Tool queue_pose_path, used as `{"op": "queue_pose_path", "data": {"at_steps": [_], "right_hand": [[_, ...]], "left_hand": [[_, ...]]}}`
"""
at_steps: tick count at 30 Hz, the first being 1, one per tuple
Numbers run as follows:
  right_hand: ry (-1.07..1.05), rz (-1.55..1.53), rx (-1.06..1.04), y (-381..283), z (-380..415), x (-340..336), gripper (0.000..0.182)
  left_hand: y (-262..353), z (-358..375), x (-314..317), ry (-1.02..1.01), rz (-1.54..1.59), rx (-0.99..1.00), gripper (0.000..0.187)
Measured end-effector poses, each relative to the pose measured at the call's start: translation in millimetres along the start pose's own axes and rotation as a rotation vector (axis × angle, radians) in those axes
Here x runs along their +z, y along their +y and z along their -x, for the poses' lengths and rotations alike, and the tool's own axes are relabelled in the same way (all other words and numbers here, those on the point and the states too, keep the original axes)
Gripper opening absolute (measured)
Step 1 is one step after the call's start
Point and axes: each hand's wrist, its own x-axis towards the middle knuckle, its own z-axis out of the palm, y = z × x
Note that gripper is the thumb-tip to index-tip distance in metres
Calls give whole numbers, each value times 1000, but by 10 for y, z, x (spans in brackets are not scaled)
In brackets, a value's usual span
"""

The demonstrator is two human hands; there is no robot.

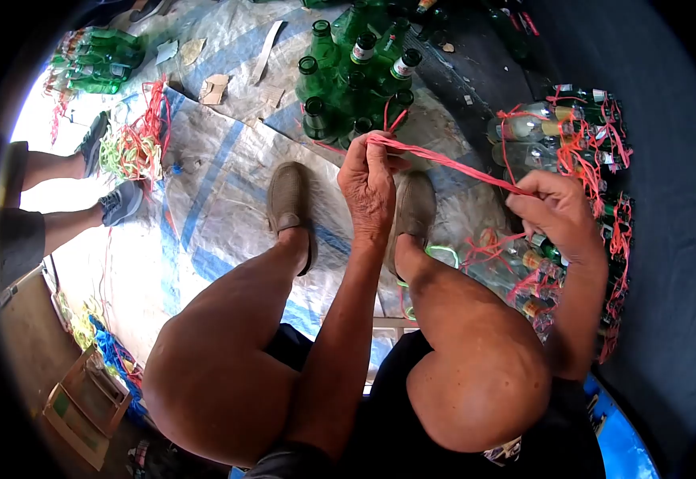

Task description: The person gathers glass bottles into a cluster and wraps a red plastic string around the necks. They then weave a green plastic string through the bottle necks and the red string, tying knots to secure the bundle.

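Pink-red plastic twine (452, 164) stretches taut between my two hands. My left hand (369, 188) pinches one part of it, just in front of a cluster of green glass bottles (356, 76) standing upright on the tarp. From that hand a short loop of twine rises toward the nearest bottles, and a strand passes low at the cluster's front. My right hand (559, 211), farther right, is closed on the other part of the twine. Behind the right hand lie bundled bottles, partly hidden by my forearm.
Clear and green bottles (523, 128) tied with red twine are stacked along the right. More green bottles (104, 60) lie at the upper left, near a tangled heap of twine (136, 144). Another person's legs (61, 168) stand at the left. A white-and-blue tarp (212, 160) covers the ground.
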Motion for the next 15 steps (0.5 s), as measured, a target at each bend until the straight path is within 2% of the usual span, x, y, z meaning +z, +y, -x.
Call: {"op": "queue_pose_path", "data": {"at_steps": [5,8,15], "right_hand": [[65,85,1,-100,121,-279,12],[111,62,-66,-79,105,-423,12],[247,88,-179,-258,-352,-177,15]], "left_hand": [[32,31,-6,30,63,-26,28],[36,33,-30,48,122,-27,27],[41,34,-94,128,187,-30,27]]}}
